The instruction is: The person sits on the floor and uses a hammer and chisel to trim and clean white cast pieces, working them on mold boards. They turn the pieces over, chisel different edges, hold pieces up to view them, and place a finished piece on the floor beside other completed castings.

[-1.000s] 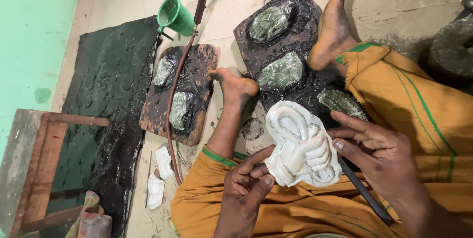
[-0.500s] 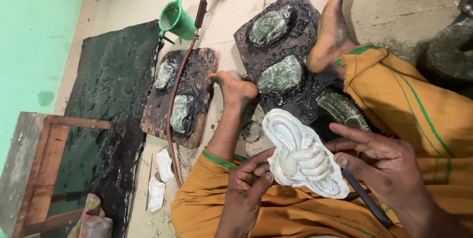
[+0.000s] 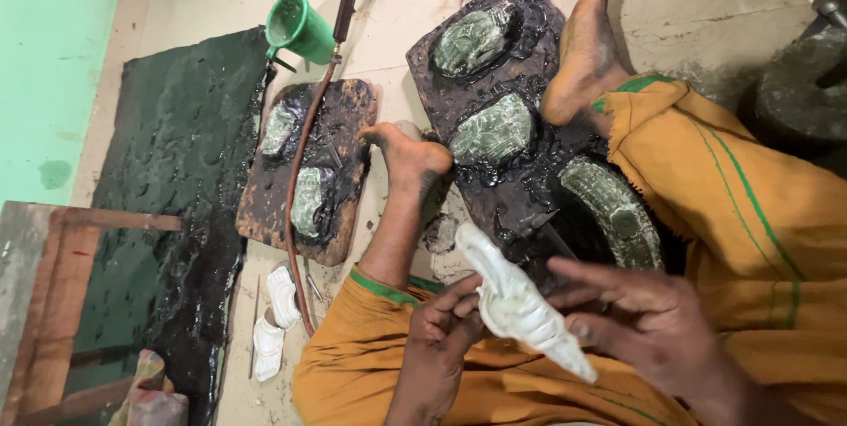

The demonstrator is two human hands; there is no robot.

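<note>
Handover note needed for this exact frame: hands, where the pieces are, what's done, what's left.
Left hand: fingers on the lower edge of the white embossed metal piece, held over the lap.
Right hand: fingers spread on the same piece's right side, steadying it edge-on to the camera.
Pieces: three greenish embossed pieces sit in black pitch on the large dark board; two more on the smaller wooden board. Two small white pieces lie on the floor by the reddish hose. Green plastic jug stands behind.
Done: the white piece is off the pitch.
Left: five pieces are embedded.
</note>
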